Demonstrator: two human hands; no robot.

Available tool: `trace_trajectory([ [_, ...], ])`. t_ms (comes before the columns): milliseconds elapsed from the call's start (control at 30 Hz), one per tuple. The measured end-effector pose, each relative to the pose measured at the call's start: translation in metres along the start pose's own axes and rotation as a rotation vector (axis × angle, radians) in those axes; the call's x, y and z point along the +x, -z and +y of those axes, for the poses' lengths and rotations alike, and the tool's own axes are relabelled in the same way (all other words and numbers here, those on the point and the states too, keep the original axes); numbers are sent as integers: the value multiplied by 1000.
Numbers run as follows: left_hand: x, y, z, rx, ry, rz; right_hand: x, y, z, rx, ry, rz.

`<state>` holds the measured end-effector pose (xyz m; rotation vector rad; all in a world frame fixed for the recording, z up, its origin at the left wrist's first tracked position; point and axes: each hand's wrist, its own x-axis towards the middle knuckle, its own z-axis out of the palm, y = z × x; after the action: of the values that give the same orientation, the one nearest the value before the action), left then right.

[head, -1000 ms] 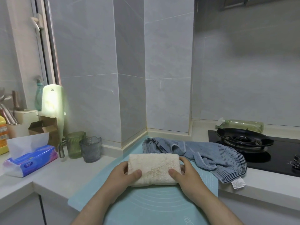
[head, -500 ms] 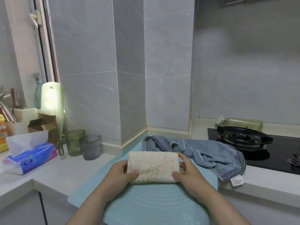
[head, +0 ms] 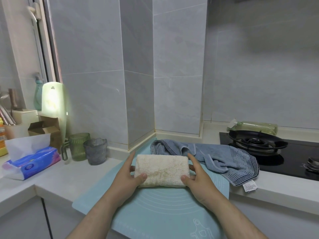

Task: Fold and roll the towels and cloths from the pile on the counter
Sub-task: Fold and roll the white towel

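cream towel roll (head: 161,169) gripped at both ends on blue silicone mat (head: 155,209) on tabletop (head: 57,178): left hand (head: 128,178) curled round left end, right hand (head: 198,176) round right end. crumpled blue towel (head: 222,156) lain just behind, partly on mat.

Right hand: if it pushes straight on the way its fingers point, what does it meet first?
Probably the crumpled blue towel, lying just beyond the fingertips of the right hand, which grips the cream towel. Depth is hard to judge.
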<state>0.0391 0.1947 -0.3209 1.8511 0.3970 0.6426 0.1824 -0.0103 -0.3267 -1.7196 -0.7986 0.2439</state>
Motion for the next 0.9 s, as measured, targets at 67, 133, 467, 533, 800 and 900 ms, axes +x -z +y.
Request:
trace_trajectory([
  [67, -2, -1, 3, 13, -28, -9, -1, -1, 0, -34, 11, 5],
  [133, -3, -1, 5, 17, -32, -15, 0, -2, 1, -50, 9, 12],
  [467, -1, -1, 3, 41, -12, 11, 3, -3, 7, -64, 9, 24],
  [533, -2, -1, 3, 58, -16, 15, 4, -2, 9, -72, 5, 20],
  [800, 0, -1, 2, 99, -23, 15, -1, 1, 1, -78, 13, 43],
  [900, 0, -1, 0, 119, -33, 8, -2, 2, 4, -96, 5, 49],
])
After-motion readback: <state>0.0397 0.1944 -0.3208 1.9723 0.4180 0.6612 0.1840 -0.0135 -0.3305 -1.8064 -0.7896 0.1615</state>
